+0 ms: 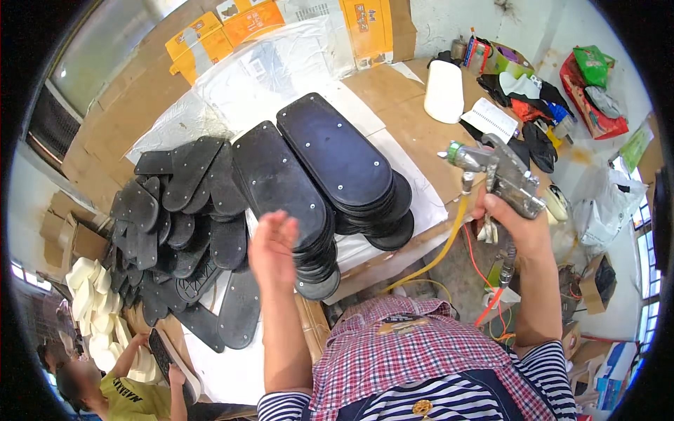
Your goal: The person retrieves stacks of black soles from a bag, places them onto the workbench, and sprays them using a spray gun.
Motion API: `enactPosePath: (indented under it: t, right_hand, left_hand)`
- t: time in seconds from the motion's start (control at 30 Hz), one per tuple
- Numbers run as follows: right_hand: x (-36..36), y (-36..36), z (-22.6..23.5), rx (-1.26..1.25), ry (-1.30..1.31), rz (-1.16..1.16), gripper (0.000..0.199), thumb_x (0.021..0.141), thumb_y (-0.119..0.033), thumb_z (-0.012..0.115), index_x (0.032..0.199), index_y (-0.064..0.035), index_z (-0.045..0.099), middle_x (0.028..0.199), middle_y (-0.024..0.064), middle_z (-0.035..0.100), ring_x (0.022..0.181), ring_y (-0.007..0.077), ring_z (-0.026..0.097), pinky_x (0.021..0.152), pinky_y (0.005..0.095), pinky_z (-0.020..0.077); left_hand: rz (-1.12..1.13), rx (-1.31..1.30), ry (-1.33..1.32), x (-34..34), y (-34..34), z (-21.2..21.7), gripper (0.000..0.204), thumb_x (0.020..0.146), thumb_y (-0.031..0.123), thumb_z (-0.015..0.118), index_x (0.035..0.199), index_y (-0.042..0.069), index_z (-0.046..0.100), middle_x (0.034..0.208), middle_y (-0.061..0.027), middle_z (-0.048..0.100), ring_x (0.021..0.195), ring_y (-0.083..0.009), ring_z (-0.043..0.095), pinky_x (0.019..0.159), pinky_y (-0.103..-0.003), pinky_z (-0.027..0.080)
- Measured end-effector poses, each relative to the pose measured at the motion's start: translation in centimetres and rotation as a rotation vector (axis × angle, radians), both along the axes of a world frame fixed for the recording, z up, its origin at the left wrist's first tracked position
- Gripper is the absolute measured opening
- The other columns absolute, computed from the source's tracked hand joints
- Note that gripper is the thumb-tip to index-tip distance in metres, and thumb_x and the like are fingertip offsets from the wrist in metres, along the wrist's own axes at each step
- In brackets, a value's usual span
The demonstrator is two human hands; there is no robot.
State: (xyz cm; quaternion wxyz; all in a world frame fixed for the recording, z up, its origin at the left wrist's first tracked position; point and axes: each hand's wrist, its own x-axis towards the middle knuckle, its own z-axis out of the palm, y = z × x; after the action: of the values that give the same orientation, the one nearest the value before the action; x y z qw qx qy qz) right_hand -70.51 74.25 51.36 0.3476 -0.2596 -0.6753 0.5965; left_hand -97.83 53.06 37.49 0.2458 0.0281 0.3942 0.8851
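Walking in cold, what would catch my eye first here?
Probably the stacks of black shoe soles fanned across the paper-covered table at centre. Next, the metal spray gun gripped in the right hand, yellow hose trailing below, while the left hand hovers open near the soles.

Tall stacks of flat black rubber shoe soles (330, 168) block the table's middle. Right of them, bare brown cardboard (407, 133) lies open. Left of them, loose black soles (175, 217) crowd everything.
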Motion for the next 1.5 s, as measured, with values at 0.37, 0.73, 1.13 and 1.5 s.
enactPosePath:
  t: [0.37,0.73,1.13,1.5]
  right_hand:
    - [6.0,-0.6,1.1,0.073,-0.187,0.221,0.055,0.074,-0.005,0.066,0.124,0.0028,0.044,0.084,0.0035,0.058,0.073,0.0090,0.053,0.065,0.0239,0.0452]
    - [10.0,-0.5,1.1,0.049,-0.233,0.256,0.059,0.069,-0.001,0.069,0.124,0.0006,0.047,0.085,0.0028,0.059,0.073,0.0096,0.054,0.067,0.0252,0.0450]
    - [2.2,5.9,-5.6,-0.105,-0.057,0.178,0.035,0.080,-0.013,0.066,0.110,-0.0003,0.053,0.085,0.0036,0.060,0.075,0.0119,0.060,0.068,0.0264,0.0499]
    - [-12.2,11.5,-17.1,0.388,-0.155,0.147,0.052,0.074,-0.020,0.065,0.121,-0.0058,0.048,0.106,0.0182,0.060,0.098,0.0307,0.059,0.085,0.0360,0.0450]
  left_hand:
    - [-0.267,-0.258,-0.229,6.1,2.7,-5.4,0.014,0.085,0.011,0.054,0.098,0.005,0.055,0.092,-0.0108,0.063,0.079,-0.0245,0.063,0.071,-0.034,0.049]
    - [-0.237,-0.320,-0.209,6.2,7.4,-5.2,0.021,0.087,0.011,0.052,0.107,0.004,0.049,0.103,-0.0128,0.060,0.080,-0.0255,0.060,0.070,-0.034,0.047]
    - [-0.145,-0.740,0.267,2.6,10.8,-2.5,0.054,0.080,0.008,0.055,0.130,-0.002,0.036,0.120,-0.0147,0.051,0.068,-0.0122,0.056,0.056,-0.024,0.045]
    - [-0.030,-0.897,0.382,2.7,12.6,-5.6,0.048,0.082,0.008,0.051,0.127,-0.003,0.042,0.119,-0.0115,0.053,0.083,-0.0132,0.055,0.069,-0.026,0.044]
